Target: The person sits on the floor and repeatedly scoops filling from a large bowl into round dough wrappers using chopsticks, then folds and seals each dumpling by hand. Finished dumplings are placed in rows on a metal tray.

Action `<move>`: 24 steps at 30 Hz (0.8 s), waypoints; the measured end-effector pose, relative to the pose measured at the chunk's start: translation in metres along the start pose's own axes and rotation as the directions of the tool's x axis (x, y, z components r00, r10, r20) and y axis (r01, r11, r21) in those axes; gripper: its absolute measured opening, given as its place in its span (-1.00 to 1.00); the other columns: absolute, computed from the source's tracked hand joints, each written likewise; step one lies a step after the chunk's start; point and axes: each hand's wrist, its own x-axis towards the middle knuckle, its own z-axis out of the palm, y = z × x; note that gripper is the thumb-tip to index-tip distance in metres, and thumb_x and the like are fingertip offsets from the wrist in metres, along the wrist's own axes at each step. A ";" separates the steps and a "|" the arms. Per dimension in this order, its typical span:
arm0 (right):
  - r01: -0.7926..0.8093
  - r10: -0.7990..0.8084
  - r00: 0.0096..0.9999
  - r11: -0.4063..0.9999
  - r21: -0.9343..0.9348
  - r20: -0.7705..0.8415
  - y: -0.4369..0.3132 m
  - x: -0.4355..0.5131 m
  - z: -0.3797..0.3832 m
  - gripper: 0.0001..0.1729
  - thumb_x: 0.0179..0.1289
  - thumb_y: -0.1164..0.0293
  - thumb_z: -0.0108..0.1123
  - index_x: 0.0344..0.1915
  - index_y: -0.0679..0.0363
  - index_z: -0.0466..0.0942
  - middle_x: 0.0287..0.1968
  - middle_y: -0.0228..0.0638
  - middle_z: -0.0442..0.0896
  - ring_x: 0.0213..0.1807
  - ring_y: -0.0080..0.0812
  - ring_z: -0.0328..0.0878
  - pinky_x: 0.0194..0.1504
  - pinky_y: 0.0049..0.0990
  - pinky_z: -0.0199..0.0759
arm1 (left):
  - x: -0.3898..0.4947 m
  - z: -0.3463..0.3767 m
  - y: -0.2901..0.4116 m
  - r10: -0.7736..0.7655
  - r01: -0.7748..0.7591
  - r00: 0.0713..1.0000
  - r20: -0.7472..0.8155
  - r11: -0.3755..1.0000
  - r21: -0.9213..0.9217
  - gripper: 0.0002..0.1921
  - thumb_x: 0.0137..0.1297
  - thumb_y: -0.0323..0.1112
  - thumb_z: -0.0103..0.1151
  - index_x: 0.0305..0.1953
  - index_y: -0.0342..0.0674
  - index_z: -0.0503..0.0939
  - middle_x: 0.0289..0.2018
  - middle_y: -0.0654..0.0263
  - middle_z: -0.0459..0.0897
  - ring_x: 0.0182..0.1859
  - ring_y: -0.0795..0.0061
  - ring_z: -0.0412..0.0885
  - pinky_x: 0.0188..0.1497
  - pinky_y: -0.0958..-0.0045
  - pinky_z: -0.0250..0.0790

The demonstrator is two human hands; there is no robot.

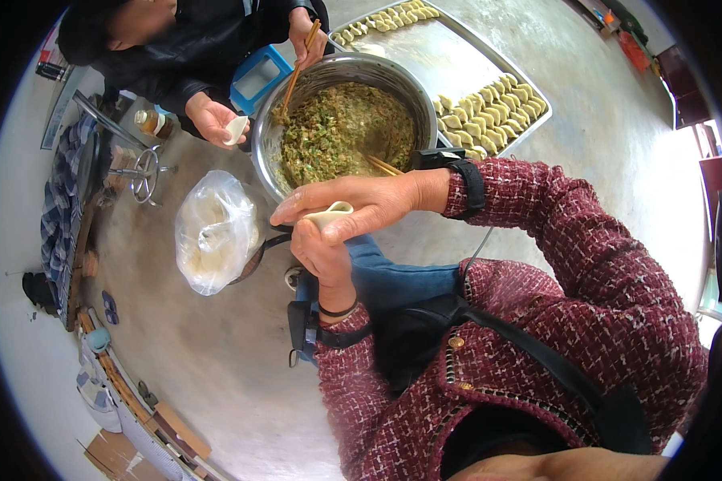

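Note:
Before my body, a folded dumpling wrapper (pixel 331 216) is held between my two hands. My left hand (pixel 325 255) supports it from below with bent fingers. My right hand (pixel 361 201) comes from the right, its thumb along the near side of the wrapper and its fingers stretched over it. Whether filling lies inside is hidden. Just beyond my hands stands a large steel bowl (pixel 424 90) of chopped green and brown filling (pixel 337 126), with chopsticks (pixel 384 165) in it. Left of my hands is a clear plastic bag (pixel 216 231) holding pale round wrappers.
Across the bowl, a co-worker's hand (pixel 213 123) holds a wrapper (pixel 236 129); the other (pixel 307 39) has chopsticks (pixel 295 66) in the filling. A metal tray (pixel 466 39) bears rows of dumplings (pixel 487 117). A blue plastic container (pixel 259 78) and a jar (pixel 152 123) stand farther off.

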 end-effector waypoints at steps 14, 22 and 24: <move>-0.185 0.193 0.980 0.971 0.153 -0.043 -0.006 -0.004 0.005 -0.45 0.49 0.09 -0.30 0.27 0.18 0.32 -0.15 -0.33 0.54 -0.43 -0.65 0.38 -0.46 -0.65 0.35 | -0.010 -0.001 -0.029 0.152 -0.126 0.983 0.100 0.965 -0.229 -0.60 0.24 -0.58 0.12 0.09 -0.44 0.32 -0.18 0.08 0.55 -0.23 0.27 0.58 -0.23 0.37 0.49; -0.383 0.389 0.921 0.893 0.236 0.020 -0.008 -0.012 0.000 -0.42 0.50 0.09 -0.44 0.31 0.15 0.27 -0.07 -0.33 0.57 -0.35 -0.64 0.45 -0.40 -0.70 0.40 | -0.018 0.012 -0.021 0.118 -0.103 0.991 0.067 0.974 -0.203 -0.68 0.41 -0.47 -0.15 0.13 -0.43 0.28 -0.20 0.16 0.49 -0.51 0.53 0.51 -0.46 0.55 0.46; -0.376 0.385 0.923 0.898 0.229 0.007 -0.006 -0.013 0.002 -0.44 0.50 0.12 -0.45 0.31 0.13 0.28 -0.02 -0.32 0.56 -0.36 -0.65 0.45 -0.41 -0.71 0.40 | -0.021 0.013 -0.017 -0.009 0.048 0.989 0.148 0.963 -0.266 -0.69 0.43 -0.40 -0.20 0.11 -0.41 0.31 -0.20 0.16 0.49 -0.54 0.54 0.50 -0.50 0.57 0.44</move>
